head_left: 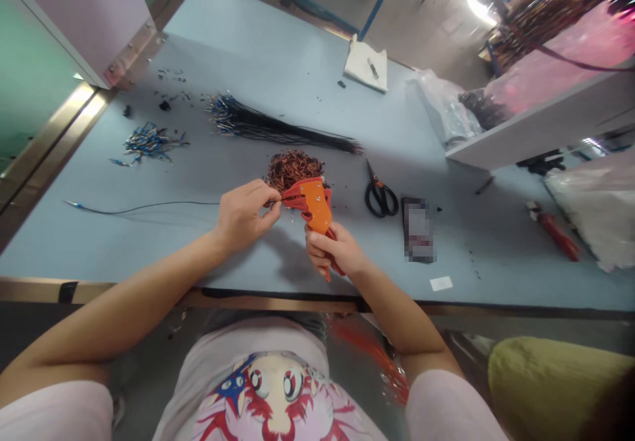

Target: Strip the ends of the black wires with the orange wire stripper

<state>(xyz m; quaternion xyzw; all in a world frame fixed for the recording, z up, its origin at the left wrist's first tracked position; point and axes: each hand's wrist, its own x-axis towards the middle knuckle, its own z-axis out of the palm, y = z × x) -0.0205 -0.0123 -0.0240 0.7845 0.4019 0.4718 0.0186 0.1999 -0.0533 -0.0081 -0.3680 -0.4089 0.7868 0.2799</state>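
On the blue table [99,236]: two hands, close together.
Left hand [243,219]: pinching a thin black wire [149,208] at the tool's tip.
Right hand [331,250]: wrapped tight around an orange wire stripper [315,204].
Just behind: copper scraps [294,168] in a pile.

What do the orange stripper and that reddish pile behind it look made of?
The stripper looks like matte moulded plastic, orange and red, going by its smooth, even colour. The pile looks like fine copper strands, going by the reddish metallic sheen, though the strands are too small to be sure.
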